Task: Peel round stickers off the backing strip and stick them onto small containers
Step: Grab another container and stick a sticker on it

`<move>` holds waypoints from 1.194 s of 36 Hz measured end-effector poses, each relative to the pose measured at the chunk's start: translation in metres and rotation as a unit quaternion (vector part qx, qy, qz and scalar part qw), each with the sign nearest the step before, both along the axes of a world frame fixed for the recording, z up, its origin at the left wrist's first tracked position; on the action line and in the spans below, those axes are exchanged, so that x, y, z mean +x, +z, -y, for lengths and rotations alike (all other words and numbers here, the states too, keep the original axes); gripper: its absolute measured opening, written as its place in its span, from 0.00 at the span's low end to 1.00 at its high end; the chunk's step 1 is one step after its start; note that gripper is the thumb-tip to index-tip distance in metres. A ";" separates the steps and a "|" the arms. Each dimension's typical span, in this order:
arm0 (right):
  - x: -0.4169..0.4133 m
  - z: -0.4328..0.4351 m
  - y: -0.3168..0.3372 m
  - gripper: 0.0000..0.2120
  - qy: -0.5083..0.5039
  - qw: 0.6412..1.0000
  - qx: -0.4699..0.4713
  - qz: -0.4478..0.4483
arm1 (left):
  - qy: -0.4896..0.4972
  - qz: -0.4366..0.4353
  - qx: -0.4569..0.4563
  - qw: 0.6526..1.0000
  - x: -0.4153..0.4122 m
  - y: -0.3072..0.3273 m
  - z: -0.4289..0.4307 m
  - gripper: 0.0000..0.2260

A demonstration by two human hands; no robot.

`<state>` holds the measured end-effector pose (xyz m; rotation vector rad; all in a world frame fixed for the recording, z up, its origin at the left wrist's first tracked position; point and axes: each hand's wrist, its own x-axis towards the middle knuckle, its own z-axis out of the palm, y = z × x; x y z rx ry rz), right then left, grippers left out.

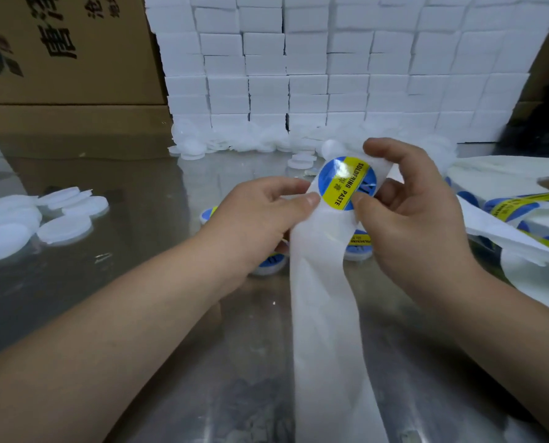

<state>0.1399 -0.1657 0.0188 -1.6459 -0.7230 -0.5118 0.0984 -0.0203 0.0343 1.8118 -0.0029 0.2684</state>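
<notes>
The left hand pinches the left edge of the white backing strip between thumb and forefinger, just beside the round sticker. The right hand curls round the strip's top end, with the forefinger hooked over the top and the thumb tip on the sticker's lower right rim. The strip's long axis runs from the hands down toward the viewer, and the bottom edge of the view cuts it off. The sticker is blue with a yellow band slanting from upper right to lower left. The band reads "SOLDERING PASTE" lengthwise, with small characters beside it too blurred to read. Under the hands, labelled containers sit on the shiny metal table, mostly hidden by wrists and strip. A heap of strip with more stickers lies to the right and plain white lids to the left. Behind are stacked white boxes and a cardboard carton whose print is cropped.
</notes>
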 end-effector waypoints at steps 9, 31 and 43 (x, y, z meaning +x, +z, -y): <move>-0.006 -0.004 0.000 0.16 -0.060 0.998 -0.006 0.036 | 0.077 0.024 0.036 0.996 0.010 -0.011 -0.002 0.02; -0.005 -0.012 0.002 0.11 -0.003 0.977 0.001 -0.212 | 0.098 0.074 0.198 0.972 0.011 -0.019 0.004 0.04; -0.001 -0.008 -0.004 0.13 0.026 0.976 0.008 -0.216 | 0.104 0.020 0.473 0.875 0.136 0.020 -0.036 0.17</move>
